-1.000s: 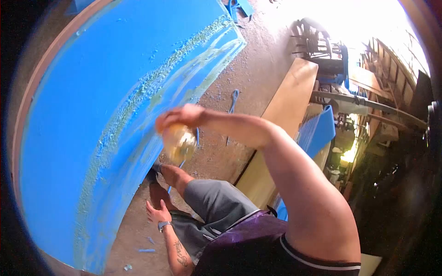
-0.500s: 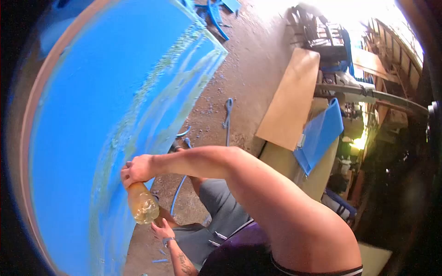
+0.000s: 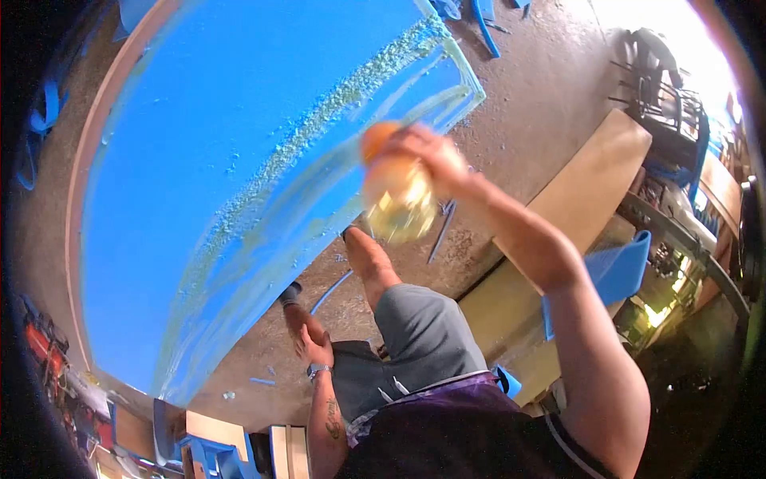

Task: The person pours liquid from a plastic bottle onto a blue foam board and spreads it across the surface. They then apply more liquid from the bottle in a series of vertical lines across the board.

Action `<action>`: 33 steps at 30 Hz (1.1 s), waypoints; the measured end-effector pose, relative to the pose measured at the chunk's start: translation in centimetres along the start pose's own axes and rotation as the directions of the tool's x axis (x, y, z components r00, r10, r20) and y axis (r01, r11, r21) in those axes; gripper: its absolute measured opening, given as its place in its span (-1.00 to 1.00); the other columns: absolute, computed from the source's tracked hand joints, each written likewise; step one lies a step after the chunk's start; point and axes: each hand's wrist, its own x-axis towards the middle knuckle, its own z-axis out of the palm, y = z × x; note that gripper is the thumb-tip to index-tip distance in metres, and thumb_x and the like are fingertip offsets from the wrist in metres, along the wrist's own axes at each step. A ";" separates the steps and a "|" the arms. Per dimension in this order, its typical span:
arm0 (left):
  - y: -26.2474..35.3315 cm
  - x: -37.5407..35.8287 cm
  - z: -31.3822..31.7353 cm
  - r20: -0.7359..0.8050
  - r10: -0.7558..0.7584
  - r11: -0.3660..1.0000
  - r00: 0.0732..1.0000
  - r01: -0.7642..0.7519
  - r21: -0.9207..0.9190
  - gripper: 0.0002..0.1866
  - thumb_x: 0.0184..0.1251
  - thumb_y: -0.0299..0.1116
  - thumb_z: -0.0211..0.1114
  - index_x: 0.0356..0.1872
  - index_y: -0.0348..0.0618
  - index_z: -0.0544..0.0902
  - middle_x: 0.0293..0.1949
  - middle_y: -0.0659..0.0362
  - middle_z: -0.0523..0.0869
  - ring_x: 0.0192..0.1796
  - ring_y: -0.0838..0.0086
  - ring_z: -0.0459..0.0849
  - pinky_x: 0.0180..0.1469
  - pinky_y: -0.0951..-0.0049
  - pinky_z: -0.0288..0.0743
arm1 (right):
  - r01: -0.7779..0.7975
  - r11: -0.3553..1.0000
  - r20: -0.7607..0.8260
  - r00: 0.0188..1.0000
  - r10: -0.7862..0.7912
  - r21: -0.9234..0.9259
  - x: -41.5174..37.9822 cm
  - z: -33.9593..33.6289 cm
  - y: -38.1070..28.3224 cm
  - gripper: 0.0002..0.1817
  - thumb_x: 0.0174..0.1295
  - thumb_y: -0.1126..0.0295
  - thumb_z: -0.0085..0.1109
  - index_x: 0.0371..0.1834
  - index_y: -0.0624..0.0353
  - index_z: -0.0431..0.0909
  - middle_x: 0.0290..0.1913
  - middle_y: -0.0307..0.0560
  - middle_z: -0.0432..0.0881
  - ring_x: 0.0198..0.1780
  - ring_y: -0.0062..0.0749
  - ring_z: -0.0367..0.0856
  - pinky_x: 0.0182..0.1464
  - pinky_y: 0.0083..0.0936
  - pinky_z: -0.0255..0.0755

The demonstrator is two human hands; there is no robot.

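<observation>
My right hand (image 3: 431, 156), smeared by motion, is closed around a clear plastic bottle (image 3: 403, 203) with yellowish contents. An orange blurred part (image 3: 378, 140) shows at the bottle's upper left; I cannot make out what it is. The bottle is above the near edge of a large blue panel (image 3: 207, 96). Along that panel runs a rough band of greenish granular material (image 3: 299, 144), with wet-looking streaks beside it. My left hand (image 3: 317, 351), fingers stretched out, hangs beside my left thigh and holds nothing.
A brown strip (image 3: 76, 199) borders the panel's far left edge. On the right lie a tan board (image 3: 586, 180) and a bent blue sheet (image 3: 618, 271). Blue offcuts (image 3: 485, 28) and a thin blue strip (image 3: 331, 292) lie on the concrete floor. Stacked chairs (image 3: 658, 88) stand behind.
My right hand has swung the bottle away from the panel's near left part, toward the upper right. My view has shifted, showing more of the floor and lower left. My left hand still hangs by my leg.
</observation>
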 end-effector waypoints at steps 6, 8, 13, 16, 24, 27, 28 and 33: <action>3.4 -1.8 0.0 -0.014 0.000 0.991 1.000 -0.002 -0.137 -0.29 0.09 -0.07 0.30 0.27 -0.05 0.28 0.21 -0.08 0.41 0.20 -0.02 0.36 0.24 0.01 0.15 | 0.266 0.950 0.407 0.859 -0.310 0.162 5.8 11.6 -7.8 -0.61 0.06 0.39 0.07 -0.02 -0.31 0.41 0.07 -0.25 0.41 0.11 -0.08 0.46 -0.12 -0.29 0.58; 4.0 -2.3 -0.2 0.024 -0.035 0.984 0.999 0.039 -0.174 -0.30 0.10 -0.07 0.30 0.26 -0.07 0.28 0.22 -0.08 0.40 0.22 -0.02 0.34 0.26 0.05 0.15 | 0.244 0.958 0.424 0.860 -0.284 0.147 6.5 8.6 -5.0 -0.61 0.08 0.38 0.05 0.00 -0.32 0.41 0.11 -0.32 0.41 0.11 -0.17 0.47 -0.07 -0.33 0.56; 4.4 -2.0 0.3 0.042 -0.029 0.989 0.999 0.035 -0.144 -0.29 0.08 -0.13 0.33 0.27 -0.05 0.28 0.15 -0.11 0.44 0.18 -0.03 0.37 0.21 0.05 0.18 | 0.135 0.991 0.056 0.989 -0.135 -0.001 5.4 -6.0 6.1 -0.61 -0.11 0.41 0.31 -0.12 -0.04 0.57 -0.03 -0.16 0.55 0.01 -0.20 0.56 0.00 -0.40 0.52; 4.0 -2.5 0.8 0.017 -0.004 0.992 1.000 0.006 -0.129 -0.28 0.07 -0.16 0.35 0.27 -0.05 0.28 0.12 -0.12 0.46 0.16 -0.03 0.39 0.19 0.05 0.21 | -0.021 0.953 -0.121 0.992 -0.016 -0.302 4.1 -7.6 9.2 -0.53 -0.17 0.41 0.39 -0.08 0.00 0.54 -0.07 -0.12 0.54 -0.06 -0.25 0.58 -0.03 -0.40 0.53; 4.9 -1.0 0.1 0.046 -0.055 0.981 0.997 0.063 -0.182 -0.32 0.05 -0.17 0.36 0.24 0.00 0.32 0.19 -0.06 0.43 0.23 0.00 0.35 0.23 0.03 0.18 | 0.215 0.962 0.433 0.861 -0.267 0.166 0.3 7.2 -3.1 -0.56 0.01 0.38 0.06 0.02 -0.29 0.43 0.12 -0.26 0.40 0.09 -0.15 0.46 0.05 -0.34 0.50; 5.4 -0.5 -0.6 0.039 -0.010 0.998 0.999 0.012 -0.058 -0.31 0.10 -0.17 0.34 0.26 -0.08 0.30 0.15 -0.10 0.44 0.20 -0.03 0.37 0.20 0.06 0.24 | 0.255 0.956 0.422 0.858 -0.294 0.148 -1.4 2.7 0.5 -0.53 0.01 0.41 0.08 0.05 -0.31 0.40 0.13 -0.28 0.40 0.13 -0.18 0.44 0.02 -0.35 0.52; 5.4 -0.4 -0.5 0.066 -0.020 0.998 0.998 0.024 -0.058 -0.32 0.10 -0.17 0.34 0.26 -0.08 0.30 0.16 -0.10 0.44 0.21 -0.02 0.36 0.21 0.04 0.21 | 0.149 0.974 0.397 0.894 -0.207 0.173 -2.7 0.9 3.4 -0.50 0.02 0.41 0.07 0.08 -0.32 0.39 0.14 -0.29 0.39 0.15 -0.22 0.43 0.03 -0.37 0.52; 6.8 0.8 -1.7 0.192 -0.070 0.997 0.979 0.074 -0.009 -0.29 0.09 -0.08 0.32 0.28 0.00 0.27 0.28 -0.09 0.30 0.29 0.01 0.27 0.28 0.04 0.11 | -0.196 0.962 -0.052 0.980 0.190 -0.188 -5.2 -10.1 10.7 -0.50 -0.13 0.41 0.37 -0.02 0.06 0.50 -0.03 -0.06 0.51 -0.03 -0.17 0.57 -0.07 -0.33 0.55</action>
